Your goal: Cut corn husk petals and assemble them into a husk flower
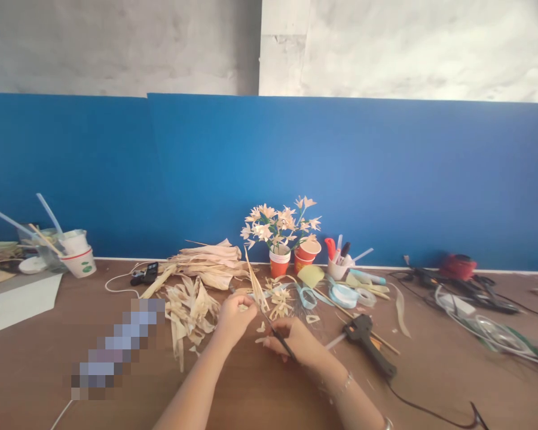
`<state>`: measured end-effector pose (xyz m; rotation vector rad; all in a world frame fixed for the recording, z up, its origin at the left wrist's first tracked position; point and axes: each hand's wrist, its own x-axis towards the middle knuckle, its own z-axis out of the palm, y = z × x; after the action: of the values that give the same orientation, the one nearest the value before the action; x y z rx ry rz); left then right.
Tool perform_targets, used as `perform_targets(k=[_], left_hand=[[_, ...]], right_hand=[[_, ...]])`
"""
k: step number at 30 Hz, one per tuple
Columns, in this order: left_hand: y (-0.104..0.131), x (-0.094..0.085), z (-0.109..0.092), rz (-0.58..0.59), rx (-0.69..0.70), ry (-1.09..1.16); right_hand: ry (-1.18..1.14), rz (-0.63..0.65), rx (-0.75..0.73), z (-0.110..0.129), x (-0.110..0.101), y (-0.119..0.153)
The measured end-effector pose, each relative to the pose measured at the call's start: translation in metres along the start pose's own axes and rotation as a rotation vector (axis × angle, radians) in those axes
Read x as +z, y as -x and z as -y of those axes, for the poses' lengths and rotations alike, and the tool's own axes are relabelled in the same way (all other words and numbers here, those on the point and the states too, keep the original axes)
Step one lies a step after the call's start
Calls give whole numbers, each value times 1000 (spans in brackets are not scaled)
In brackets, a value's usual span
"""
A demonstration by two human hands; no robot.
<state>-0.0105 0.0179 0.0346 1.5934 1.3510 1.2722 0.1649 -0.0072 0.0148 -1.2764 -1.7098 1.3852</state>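
My left hand (234, 321) pinches a pale dried corn husk piece (255, 282) that stands up with a pointed tip. My right hand (296, 340) is wrapped round dark-handled scissors (281, 343). Their blades reach up and left to the husk, close to my left fingertips; whether they are parted I cannot tell. Small husk scraps (260, 327) lie between my hands. Left of my left hand is a heap of cut husk strips (190, 307), with a larger husk bundle (208, 263) behind. Pale husk flowers (280, 222) stand in a red-and-white paper cup (280, 263).
At right lie a black glue gun (368, 345), a blue ribbon roll (343, 295) and tangled cables (497, 328). A cup of pens (337, 269) stands by the blue partition (385, 179). At left are a white cup (80, 263), white paper (22, 304) and a blurred-out object (119, 349).
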Motion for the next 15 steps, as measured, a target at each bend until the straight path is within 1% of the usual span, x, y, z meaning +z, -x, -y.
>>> perform_targets(k=[4,9,15], left_hand=[[1,2,1,19,-54,39],[3,2,-1,35,-103,62],[4,5,-4,46,-171,139]], right_hand=[[-18,-3,-3,0,2,-1],[-36,-2,-2,6,2,2],[-67,35,-14,7,0,3]])
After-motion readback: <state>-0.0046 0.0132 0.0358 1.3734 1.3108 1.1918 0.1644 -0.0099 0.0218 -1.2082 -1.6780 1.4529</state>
